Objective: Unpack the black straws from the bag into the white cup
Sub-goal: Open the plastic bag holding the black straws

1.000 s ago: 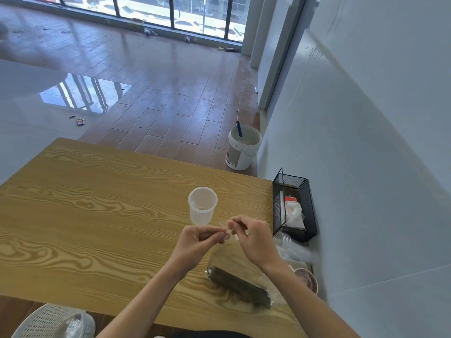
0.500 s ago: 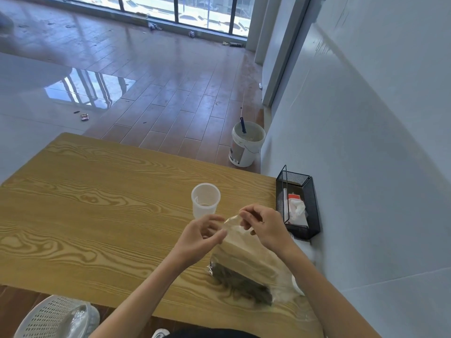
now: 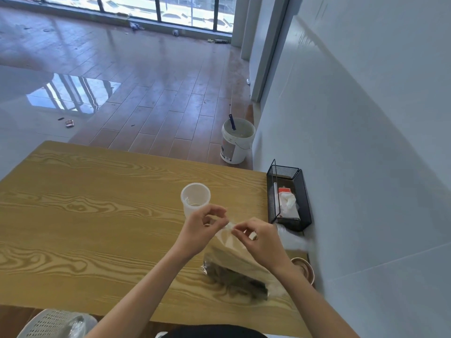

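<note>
A clear plastic bag (image 3: pixel 234 262) stands tilted on the wooden table (image 3: pixel 97 215), with the black straws (image 3: pixel 236 280) bunched dark at its bottom end. My left hand (image 3: pixel 202 230) and my right hand (image 3: pixel 261 242) both pinch the bag's top edge, close together above the table. Just behind my left hand stands the translucent white cup (image 3: pixel 195 198), upright, with its mouth open.
A black mesh box (image 3: pixel 288 198) holding tissues stands against the wall at the right. A stack of clear cups (image 3: pixel 290 236) and a brown paper cup (image 3: pixel 305 269) lie near the wall. A white basket (image 3: pixel 56 325) sits below the table's front edge. A paint bucket (image 3: pixel 236 142) stands on the floor.
The bag's top was lifted off the table and now stands up between my hands. My fingers have shifted along the top edge and sit closer together.
</note>
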